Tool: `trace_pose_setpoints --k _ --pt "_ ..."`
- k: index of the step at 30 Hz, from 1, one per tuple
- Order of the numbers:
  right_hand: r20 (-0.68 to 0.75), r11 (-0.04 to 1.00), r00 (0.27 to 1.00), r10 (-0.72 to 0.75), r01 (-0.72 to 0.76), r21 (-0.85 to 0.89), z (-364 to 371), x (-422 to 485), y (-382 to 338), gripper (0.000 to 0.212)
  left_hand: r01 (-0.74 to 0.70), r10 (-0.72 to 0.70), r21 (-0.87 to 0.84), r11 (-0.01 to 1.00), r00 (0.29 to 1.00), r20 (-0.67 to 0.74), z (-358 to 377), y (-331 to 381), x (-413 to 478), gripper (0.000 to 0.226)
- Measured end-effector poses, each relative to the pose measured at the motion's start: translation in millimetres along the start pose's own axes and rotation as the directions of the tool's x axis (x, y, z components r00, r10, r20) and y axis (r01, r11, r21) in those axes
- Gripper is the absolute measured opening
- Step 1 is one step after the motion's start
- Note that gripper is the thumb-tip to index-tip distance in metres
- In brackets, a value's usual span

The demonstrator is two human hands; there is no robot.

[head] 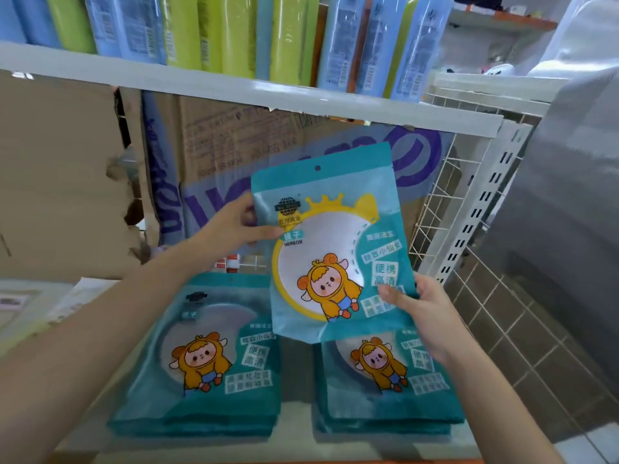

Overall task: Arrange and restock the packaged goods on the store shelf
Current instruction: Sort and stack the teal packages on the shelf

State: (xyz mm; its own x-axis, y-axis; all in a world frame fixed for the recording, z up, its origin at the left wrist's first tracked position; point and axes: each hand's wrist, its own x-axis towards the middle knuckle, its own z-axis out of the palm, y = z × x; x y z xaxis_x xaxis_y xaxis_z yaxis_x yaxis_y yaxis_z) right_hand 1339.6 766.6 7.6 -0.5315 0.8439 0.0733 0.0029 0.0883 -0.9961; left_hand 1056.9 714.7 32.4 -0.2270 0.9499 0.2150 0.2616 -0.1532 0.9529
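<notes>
Pinching teal mirror packet (335,249) at its 10 o'clock edge with left hand (234,226); gripping its 4 o'clock corner with right hand (425,309). Holding it tilted, off the shelf, above the gap between left stack (207,363) and right stack (385,380), overlapping the latter's top. Likely best: straighten first, match edges to one stack, lower flat, then let go, guarding against a slide on slick film.

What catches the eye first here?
A teal mirror packet with a cartoon character is held up mid-frame, the left hand pinching its upper left edge, the right hand gripping its lower right corner. Beneath it, two stacks of the same packets lie flat on the shelf; blue and green packs stand in a row above.
</notes>
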Motion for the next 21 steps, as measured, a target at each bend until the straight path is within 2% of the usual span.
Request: trace_pose_setpoints --k 3,5,6,9,10,13,16,21 --pt "0.001 0.994 0.998 0.062 -0.062 0.085 -14 -6 12 0.069 0.004 -0.003 -0.041 0.999 0.999 0.040 20 -2 1 0.041" --pt "-0.009 0.991 0.995 0.098 -0.096 0.089 -22 -10 17 0.078 0.028 -0.025 -0.032 0.999 0.997 0.072 33 -4 2 0.047" --pt "-0.017 0.990 0.993 0.115 -0.114 0.079 -26 -12 19 0.072 0.044 -0.041 -0.032 0.999 0.996 0.081 39 -4 3 0.050" --pt "-0.056 0.988 0.987 0.149 -0.147 0.038 -36 -20 21 0.023 0.137 -0.131 -0.060 0.989 0.987 0.095 55 -9 7 0.051" --pt "-0.078 0.988 0.985 0.156 -0.157 -0.002 -40 -22 23 0.016 0.166 -0.160 -0.055 0.985 0.982 0.105 61 -12 8 0.048" --pt "-0.113 0.970 0.975 0.193 -0.207 -0.127 -53 -27 32 0.016 0.258 -0.256 0.000 0.966 0.958 0.129 78 -19 9 0.055" --pt "-0.107 0.933 0.965 0.239 -0.258 -0.249 -66 -31 44 0.029 0.362 -0.353 -0.041 0.931 0.924 0.143 96 -27 9 0.042" --pt "-0.100 0.884 0.956 0.277 -0.294 -0.363 -78 -39 54 0.044 0.525 -0.510 -0.078 0.848 0.847 0.149 118 -41 7 0.035"
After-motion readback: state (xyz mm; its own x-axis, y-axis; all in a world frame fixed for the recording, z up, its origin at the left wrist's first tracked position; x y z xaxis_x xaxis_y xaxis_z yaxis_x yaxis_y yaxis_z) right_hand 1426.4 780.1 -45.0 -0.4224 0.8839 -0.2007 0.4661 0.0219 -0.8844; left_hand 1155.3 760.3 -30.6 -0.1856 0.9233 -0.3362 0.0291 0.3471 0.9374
